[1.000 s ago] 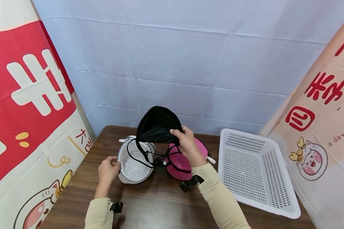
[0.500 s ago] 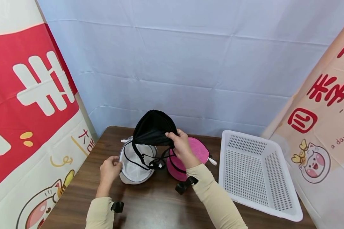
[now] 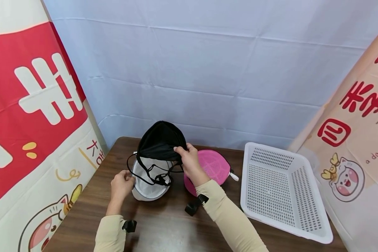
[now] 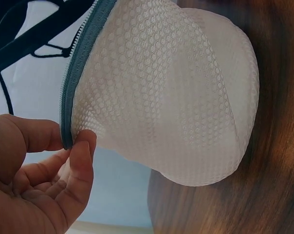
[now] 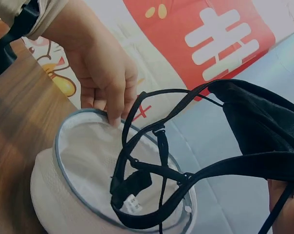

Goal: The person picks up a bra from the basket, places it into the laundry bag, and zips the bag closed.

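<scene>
My left hand pinches the grey zipper edge of a white mesh laundry bag, whose round mouth gapes upward. In my right hand is a black bra, gripped by one cup and raised over the bag. Its straps dangle in front of and partly inside the bag's mouth, with a small white tag among them. Most of the right hand lies outside the right wrist view. Just right of the white bag sits a pink mesh laundry bag, partly covered by the right forearm.
A white perforated plastic basket stands on the right of the brown wooden table. Pale cloth hangs behind the table. Printed curtains flank both sides.
My right hand has carried the black bra leftward, so its cup and straps are over the white bag. More of the pink bag shows. The left hand keeps its pinch.
</scene>
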A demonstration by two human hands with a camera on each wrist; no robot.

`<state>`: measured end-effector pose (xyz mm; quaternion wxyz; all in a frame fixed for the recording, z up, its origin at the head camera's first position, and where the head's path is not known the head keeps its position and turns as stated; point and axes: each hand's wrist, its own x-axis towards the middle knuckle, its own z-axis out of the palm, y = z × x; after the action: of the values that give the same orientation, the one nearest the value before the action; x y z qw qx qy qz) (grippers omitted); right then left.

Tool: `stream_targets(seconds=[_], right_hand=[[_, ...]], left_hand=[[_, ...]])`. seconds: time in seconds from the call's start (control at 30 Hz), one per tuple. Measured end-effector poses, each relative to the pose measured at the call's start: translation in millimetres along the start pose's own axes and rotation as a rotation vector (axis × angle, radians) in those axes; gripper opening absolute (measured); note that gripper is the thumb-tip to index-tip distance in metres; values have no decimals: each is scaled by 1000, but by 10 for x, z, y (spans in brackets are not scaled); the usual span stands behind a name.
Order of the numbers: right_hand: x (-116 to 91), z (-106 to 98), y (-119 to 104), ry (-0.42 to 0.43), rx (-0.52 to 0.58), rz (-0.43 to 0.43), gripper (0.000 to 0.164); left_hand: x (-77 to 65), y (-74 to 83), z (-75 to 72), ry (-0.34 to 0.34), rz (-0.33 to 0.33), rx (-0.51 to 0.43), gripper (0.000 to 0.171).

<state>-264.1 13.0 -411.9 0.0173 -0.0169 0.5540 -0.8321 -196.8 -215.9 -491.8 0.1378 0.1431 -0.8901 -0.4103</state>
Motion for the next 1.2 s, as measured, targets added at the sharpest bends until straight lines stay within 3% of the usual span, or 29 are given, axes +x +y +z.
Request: stream_targets(seconds=[0.23, 0.7, 1.03, 1.2], right_hand=[[2, 92, 27, -22, 72, 7, 13], [33, 214, 120, -42, 186, 39, 12], [74, 152, 310, -22, 166, 39, 12], [84, 55, 386, -14, 84, 25, 15]], left_hand=[[-2, -1, -5, 13, 7, 13, 19], [1, -13, -12, 14, 9, 14, 27], [19, -14, 8, 7, -8, -9, 27], [-1, -27, 4, -2, -24, -62, 18]])
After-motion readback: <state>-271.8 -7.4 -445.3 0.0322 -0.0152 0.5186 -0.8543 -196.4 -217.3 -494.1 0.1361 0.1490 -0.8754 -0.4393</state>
